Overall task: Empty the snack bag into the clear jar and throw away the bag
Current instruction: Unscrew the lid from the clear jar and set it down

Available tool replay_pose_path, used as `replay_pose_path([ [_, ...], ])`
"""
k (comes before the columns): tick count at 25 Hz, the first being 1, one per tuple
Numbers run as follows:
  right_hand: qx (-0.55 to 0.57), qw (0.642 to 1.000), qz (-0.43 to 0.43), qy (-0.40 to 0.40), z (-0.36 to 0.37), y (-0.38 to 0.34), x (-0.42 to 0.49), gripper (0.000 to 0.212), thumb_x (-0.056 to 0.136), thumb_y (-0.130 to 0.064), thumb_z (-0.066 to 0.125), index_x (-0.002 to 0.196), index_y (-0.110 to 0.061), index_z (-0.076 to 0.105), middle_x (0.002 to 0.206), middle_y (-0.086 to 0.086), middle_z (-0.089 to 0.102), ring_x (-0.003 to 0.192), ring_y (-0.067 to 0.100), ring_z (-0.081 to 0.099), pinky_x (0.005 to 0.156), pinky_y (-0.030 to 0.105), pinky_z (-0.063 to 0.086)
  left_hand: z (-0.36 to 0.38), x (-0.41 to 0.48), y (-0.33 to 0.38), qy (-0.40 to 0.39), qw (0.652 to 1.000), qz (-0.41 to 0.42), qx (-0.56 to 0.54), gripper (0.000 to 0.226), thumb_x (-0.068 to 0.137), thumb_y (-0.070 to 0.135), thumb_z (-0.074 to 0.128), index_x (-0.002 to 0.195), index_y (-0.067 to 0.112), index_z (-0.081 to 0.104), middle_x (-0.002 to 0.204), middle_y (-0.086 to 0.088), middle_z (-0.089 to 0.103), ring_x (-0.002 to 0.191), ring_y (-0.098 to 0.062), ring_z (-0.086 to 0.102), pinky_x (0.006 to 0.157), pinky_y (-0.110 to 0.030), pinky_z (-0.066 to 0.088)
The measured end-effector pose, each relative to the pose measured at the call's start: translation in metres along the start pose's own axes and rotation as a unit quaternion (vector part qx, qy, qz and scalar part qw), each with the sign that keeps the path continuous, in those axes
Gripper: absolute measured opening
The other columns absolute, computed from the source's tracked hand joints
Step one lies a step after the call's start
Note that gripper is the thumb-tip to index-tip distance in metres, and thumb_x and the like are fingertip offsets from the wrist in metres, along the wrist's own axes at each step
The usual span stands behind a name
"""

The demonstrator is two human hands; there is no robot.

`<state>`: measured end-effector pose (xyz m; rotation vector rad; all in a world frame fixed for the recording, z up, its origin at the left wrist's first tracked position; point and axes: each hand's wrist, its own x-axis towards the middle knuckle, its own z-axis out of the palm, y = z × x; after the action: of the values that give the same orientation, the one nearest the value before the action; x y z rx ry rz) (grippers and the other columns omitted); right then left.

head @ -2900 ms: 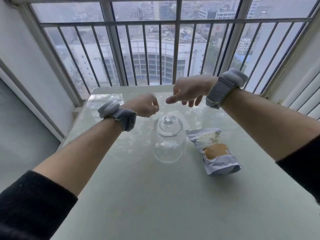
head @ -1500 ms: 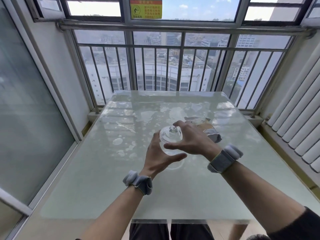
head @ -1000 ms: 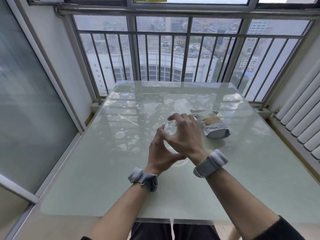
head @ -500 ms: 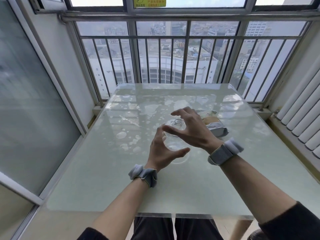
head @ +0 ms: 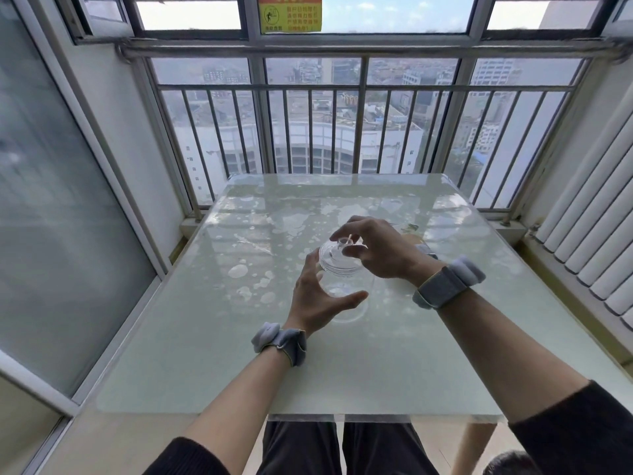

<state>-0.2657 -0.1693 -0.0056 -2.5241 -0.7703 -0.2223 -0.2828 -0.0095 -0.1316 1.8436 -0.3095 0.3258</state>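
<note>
Glossy balcony table (head: 376, 354): my left hand (head: 315, 298) still grips the jar (head: 346, 287). Right hand (head: 380, 252), spread a moment ago, now pinches the lid (head: 337, 262) by its knob.

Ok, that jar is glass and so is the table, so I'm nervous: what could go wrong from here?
The right hand pinches only the small knob of the lid, which could slip and crack on the table. The left hand merely cups the jar, so a stuck lid might tip it. The bag lies just behind the right hand and could get knocked.
</note>
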Motion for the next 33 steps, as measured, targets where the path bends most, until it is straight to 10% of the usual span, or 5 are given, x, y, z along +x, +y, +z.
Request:
replay_pose_path([
  [6,-0.066,0.995,0.035,0.063,0.002,-0.008,0.003,0.042,0.085,-0.047,0.075,0.104,-0.009,0.070,0.092,0.003,0.064,0.077,0.017,0.060,0.068,0.028,0.049,0.001,0.000,-0.002,-0.005,1.000,0.003,-0.003,0.098,0.059,0.061,0.094,0.141,0.040,0.043,0.129,0.016,0.065,0.124,-0.007,0.062,0.106,-0.042,0.052],
  [13,-0.028,0.999,0.006,-0.017,-0.007,-0.005,0.004,0.024,0.090,-0.014,0.073,0.115,-0.015,0.071,0.110,0.003,0.069,0.092,0.016,0.062,0.073,0.021,0.043,0.001,0.001,-0.003,-0.012,1.000,0.006,-0.003,0.101,0.060,0.061,0.094,0.143,0.037,0.043,0.131,0.013,0.065,0.123,-0.009,0.063,0.104,-0.040,0.054],
  [19,-0.113,0.993,0.022,0.000,-0.003,-0.006,0.005,0.042,0.089,-0.047,0.070,0.111,-0.012,0.067,0.101,0.004,0.066,0.081,0.017,0.059,0.073,0.031,0.052,0.001,0.001,-0.005,-0.010,1.000,0.001,-0.012,0.099,0.060,0.058,0.095,0.142,0.038,0.044,0.131,0.014,0.066,0.124,-0.008,0.062,0.106,-0.040,0.052],
  [24,-0.044,0.998,0.003,-0.041,-0.007,-0.006,0.006,0.029,0.091,-0.015,0.072,0.120,-0.015,0.070,0.112,0.002,0.063,0.094,0.016,0.060,0.078,0.026,0.045,0.000,0.002,-0.006,-0.011,1.000,-0.001,-0.009,0.101,0.059,0.059,0.095,0.143,0.037,0.043,0.131,0.013,0.066,0.123,-0.008,0.063,0.105,-0.038,0.053],
  [33,-0.042,0.998,0.017,0.048,0.001,-0.008,0.001,0.029,0.089,-0.025,0.076,0.111,-0.008,0.070,0.094,0.002,0.061,0.078,0.012,0.056,0.067,0.019,0.039,0.001,0.002,-0.007,-0.017,1.000,-0.006,-0.005,0.102,0.060,0.058,0.094,0.144,0.037,0.041,0.133,0.016,0.064,0.125,-0.005,0.060,0.102,-0.027,0.050],
])
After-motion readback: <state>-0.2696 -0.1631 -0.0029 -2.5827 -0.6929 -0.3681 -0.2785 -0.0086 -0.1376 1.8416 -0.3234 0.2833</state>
